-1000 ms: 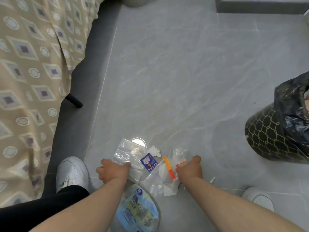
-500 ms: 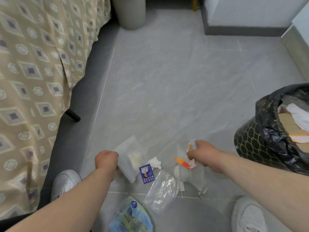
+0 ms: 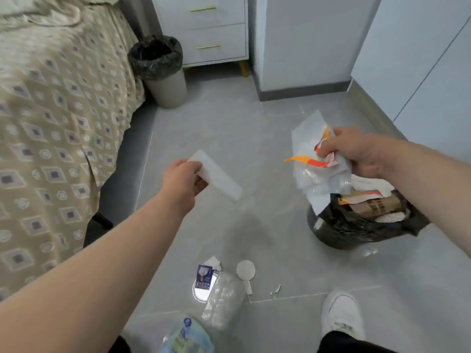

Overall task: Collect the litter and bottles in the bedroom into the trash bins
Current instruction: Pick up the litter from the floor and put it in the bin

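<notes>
My left hand (image 3: 184, 180) pinches a flat clear plastic packet (image 3: 218, 176) in the air over the floor. My right hand (image 3: 355, 151) grips a bundle of clear wrappers with orange strips (image 3: 316, 161), held just above the dark bin with a black liner (image 3: 351, 225), which holds cardboard and paper. On the floor near my feet lie a clear plastic bag (image 3: 223, 300), a small blue sachet (image 3: 203, 276), a crumpled tissue (image 3: 213, 262), a white round lid with a stick (image 3: 245, 270) and a blue-yellow wrapper (image 3: 187, 337).
A second beige bin with a black liner (image 3: 163, 72) stands beside the bed (image 3: 51, 123) at the back left. A white drawer unit (image 3: 211, 29) and white cabinets (image 3: 420, 59) line the back and right. My white shoe (image 3: 341, 314) is at the lower right.
Both hands have risen from the floor with their litter. The right hand has carried its wrappers rightward over the dark bin, and the view has tilted up.
</notes>
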Demonstrator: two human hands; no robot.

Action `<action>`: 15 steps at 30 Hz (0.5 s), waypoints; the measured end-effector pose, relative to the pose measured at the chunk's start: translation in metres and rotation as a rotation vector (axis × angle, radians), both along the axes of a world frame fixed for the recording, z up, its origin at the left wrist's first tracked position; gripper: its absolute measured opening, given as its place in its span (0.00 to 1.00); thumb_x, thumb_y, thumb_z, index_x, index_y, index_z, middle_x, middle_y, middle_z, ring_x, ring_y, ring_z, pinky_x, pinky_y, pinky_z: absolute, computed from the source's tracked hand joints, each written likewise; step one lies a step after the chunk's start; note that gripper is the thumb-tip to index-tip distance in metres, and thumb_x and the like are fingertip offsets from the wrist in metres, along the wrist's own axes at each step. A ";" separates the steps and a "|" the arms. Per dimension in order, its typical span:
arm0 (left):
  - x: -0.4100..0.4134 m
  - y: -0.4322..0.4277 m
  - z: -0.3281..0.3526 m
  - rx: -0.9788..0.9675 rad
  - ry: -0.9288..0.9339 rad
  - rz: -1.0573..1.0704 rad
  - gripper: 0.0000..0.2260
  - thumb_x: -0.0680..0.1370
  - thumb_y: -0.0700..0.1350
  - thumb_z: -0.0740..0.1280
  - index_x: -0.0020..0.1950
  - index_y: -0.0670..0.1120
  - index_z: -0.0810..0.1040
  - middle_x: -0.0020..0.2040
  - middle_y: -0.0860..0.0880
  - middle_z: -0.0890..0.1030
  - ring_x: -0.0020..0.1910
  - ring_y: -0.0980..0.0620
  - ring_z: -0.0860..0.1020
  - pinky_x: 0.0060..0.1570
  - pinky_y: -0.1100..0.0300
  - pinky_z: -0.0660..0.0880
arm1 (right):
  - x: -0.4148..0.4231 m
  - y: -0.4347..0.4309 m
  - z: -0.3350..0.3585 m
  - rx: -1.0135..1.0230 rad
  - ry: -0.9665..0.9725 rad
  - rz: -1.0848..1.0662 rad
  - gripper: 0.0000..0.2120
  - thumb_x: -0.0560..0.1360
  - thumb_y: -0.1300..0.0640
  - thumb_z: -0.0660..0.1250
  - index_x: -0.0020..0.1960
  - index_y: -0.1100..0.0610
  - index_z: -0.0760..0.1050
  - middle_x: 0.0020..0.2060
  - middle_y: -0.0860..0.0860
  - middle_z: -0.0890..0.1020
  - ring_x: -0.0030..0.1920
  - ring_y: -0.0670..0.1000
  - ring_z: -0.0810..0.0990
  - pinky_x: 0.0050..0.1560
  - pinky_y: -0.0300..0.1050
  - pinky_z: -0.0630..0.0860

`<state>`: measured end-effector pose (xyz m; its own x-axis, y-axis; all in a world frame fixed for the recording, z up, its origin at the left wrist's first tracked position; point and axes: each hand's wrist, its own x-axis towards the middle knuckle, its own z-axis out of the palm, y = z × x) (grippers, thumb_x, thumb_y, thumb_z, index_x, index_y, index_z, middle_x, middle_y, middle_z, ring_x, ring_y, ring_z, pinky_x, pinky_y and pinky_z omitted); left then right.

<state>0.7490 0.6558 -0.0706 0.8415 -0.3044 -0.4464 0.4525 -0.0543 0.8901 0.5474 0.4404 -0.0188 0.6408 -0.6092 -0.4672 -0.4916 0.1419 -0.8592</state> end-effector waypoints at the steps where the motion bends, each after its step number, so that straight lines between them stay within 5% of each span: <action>1: -0.010 -0.016 0.008 -0.032 0.003 -0.037 0.07 0.76 0.32 0.62 0.43 0.43 0.71 0.46 0.42 0.78 0.42 0.45 0.80 0.39 0.55 0.80 | -0.013 -0.012 0.008 0.011 -0.016 -0.028 0.12 0.73 0.71 0.61 0.38 0.55 0.72 0.30 0.52 0.77 0.28 0.49 0.77 0.30 0.42 0.78; 10: -0.148 -0.170 0.013 -0.136 0.104 -0.474 0.05 0.76 0.31 0.63 0.45 0.41 0.72 0.47 0.40 0.80 0.42 0.45 0.81 0.35 0.55 0.81 | -0.142 -0.108 0.023 0.100 -0.094 -0.415 0.08 0.72 0.69 0.60 0.41 0.57 0.72 0.32 0.54 0.78 0.32 0.52 0.78 0.33 0.43 0.80; 15: -0.192 -0.210 -0.031 0.043 0.027 -0.579 0.06 0.75 0.31 0.63 0.41 0.40 0.72 0.46 0.39 0.77 0.43 0.41 0.81 0.36 0.52 0.82 | -0.164 -0.118 -0.007 0.151 -0.053 -0.442 0.07 0.72 0.69 0.60 0.41 0.59 0.73 0.31 0.55 0.79 0.28 0.52 0.79 0.31 0.44 0.78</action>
